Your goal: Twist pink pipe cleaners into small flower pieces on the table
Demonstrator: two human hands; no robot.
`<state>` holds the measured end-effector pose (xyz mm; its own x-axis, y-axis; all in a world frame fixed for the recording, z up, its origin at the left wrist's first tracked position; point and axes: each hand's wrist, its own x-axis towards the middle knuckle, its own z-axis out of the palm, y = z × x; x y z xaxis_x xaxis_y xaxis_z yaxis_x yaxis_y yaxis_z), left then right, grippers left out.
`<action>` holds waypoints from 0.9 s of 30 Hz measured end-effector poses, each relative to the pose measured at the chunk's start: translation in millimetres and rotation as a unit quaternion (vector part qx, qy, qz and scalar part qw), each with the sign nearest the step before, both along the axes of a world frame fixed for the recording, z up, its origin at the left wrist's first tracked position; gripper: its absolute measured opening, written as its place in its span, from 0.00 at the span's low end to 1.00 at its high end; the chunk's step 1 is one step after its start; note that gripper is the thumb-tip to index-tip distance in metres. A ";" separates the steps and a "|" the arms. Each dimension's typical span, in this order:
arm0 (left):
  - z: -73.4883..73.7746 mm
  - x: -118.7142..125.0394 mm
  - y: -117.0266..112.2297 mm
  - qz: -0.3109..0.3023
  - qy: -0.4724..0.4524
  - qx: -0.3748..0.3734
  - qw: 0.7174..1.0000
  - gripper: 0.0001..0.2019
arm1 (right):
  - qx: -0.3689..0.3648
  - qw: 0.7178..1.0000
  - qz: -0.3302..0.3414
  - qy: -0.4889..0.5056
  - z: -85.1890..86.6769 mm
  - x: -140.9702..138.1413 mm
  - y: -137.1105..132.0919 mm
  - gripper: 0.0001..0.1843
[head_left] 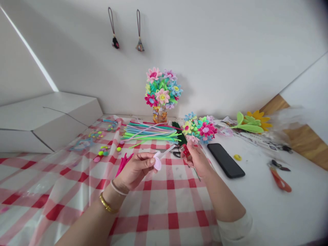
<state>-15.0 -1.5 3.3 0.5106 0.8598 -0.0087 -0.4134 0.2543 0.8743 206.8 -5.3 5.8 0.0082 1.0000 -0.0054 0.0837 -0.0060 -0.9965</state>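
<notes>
My left hand pinches a small pale lilac disc between thumb and fingers. From the same grip a translucent whitish stick, like a glue stick, points up to the right. My right hand is closed around a red lighter, its top facing the stick's tip but apart from it. Below that hand a thin dark stem sticks out; its upper end is hidden. Behind the stick lie black-handled scissors, partly covered.
Pipe cleaners lie in a bundle behind my hands, pink ones by my left wrist. A flower bouquet stands at the wall, with more fuzzy flowers nearby. To the right are a phone and orange-handled pliers; pom-poms lie left.
</notes>
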 end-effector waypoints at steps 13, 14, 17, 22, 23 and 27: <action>1.6 -0.7 -2.6 -0.057 0.008 0.004 0.998 0.04 | 0.022 0.997 -0.073 -0.025 6.6 -4.8 -2.9 0.22; 1.5 -0.7 -2.5 -0.058 0.003 0.003 0.998 0.04 | 0.025 0.996 -0.082 -0.017 5.4 -5.4 -2.4 0.22; 1.4 -0.3 -2.4 -0.059 -0.007 0.003 0.998 0.04 | 0.026 0.996 -0.090 -0.001 2.7 -6.7 -1.1 0.21; 1.7 -0.1 -2.6 -0.055 -0.005 0.007 0.998 0.04 | 0.019 0.996 -0.086 0.003 2.2 -8.9 -2.1 0.21; 1.7 -0.2 -2.6 -0.053 -0.005 0.007 0.999 0.05 | 0.018 0.996 -0.084 0.001 2.3 -9.5 -2.7 0.21; 1.6 -0.7 -2.4 -0.060 0.000 0.019 0.998 0.05 | 0.019 0.996 -0.082 0.003 3.3 -11.2 -4.3 0.20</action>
